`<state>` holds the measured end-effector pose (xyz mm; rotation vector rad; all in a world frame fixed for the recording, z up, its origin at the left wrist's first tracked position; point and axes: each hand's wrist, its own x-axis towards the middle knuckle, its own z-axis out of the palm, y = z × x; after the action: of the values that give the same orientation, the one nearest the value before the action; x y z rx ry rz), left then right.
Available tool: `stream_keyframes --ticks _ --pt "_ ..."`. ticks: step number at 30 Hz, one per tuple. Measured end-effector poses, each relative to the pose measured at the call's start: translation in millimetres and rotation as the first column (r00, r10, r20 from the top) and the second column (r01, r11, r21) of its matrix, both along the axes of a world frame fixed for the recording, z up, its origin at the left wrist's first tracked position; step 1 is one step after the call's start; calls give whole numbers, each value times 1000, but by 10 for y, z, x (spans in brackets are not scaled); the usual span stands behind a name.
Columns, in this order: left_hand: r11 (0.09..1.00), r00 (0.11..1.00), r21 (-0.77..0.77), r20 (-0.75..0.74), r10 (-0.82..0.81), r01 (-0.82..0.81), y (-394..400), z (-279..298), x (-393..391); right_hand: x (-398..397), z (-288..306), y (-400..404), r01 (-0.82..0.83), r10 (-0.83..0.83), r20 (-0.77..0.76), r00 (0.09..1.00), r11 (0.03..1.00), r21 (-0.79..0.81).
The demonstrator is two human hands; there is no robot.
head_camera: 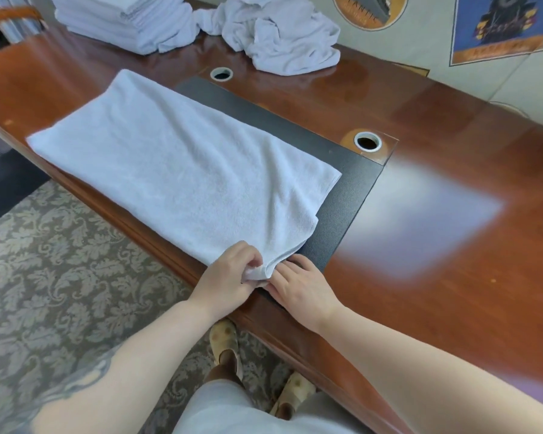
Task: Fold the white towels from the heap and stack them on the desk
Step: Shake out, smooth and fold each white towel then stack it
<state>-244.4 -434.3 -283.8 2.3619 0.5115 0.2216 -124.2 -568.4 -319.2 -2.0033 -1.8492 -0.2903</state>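
**White towel gripped at its near corner on a wooden tabletop**

White terry cloth is seen spread in a long folded strip across a glossy reddish-brown tabletop [436, 126], partly covering a black inset pad [342, 202]. This towel [176, 164] runs from about 10 o'clock down to 5 o'clock in the head view. Its near corner is bunched and pinched in the grip of the left hand [232, 274], whose fingers are curled round the cloth. The right hand [301, 283] is laid just beside it at 3 o'clock, its fingers tucked at the towel's edge on the pad; whether cloth is held by them cannot be told. At 12 o'clock a loose heap of white towels [279, 32] is seen on the tabletop, and touching it at 11 o'clock a stack of folded towels [123, 20]. Two round cable holes [367, 141] are set into the wood beyond the pad. Patterned carpet [60, 245] is visible below the tabletop's near edge.
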Motion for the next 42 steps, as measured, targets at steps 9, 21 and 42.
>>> stream_keyframes --ticks 9,21,42 --pt "978 974 203 -209 85 -42 -226 -100 13 319 18 -139 -21 -40 -179 983 944 -328" --pt "957 839 281 -536 97 69 -73 -27 493 1392 16 441 575 -582 92 808 744 -342" --pt "942 945 273 -205 254 -194 196 -405 1044 1924 402 882 351 79 -547 -834 840 -414"
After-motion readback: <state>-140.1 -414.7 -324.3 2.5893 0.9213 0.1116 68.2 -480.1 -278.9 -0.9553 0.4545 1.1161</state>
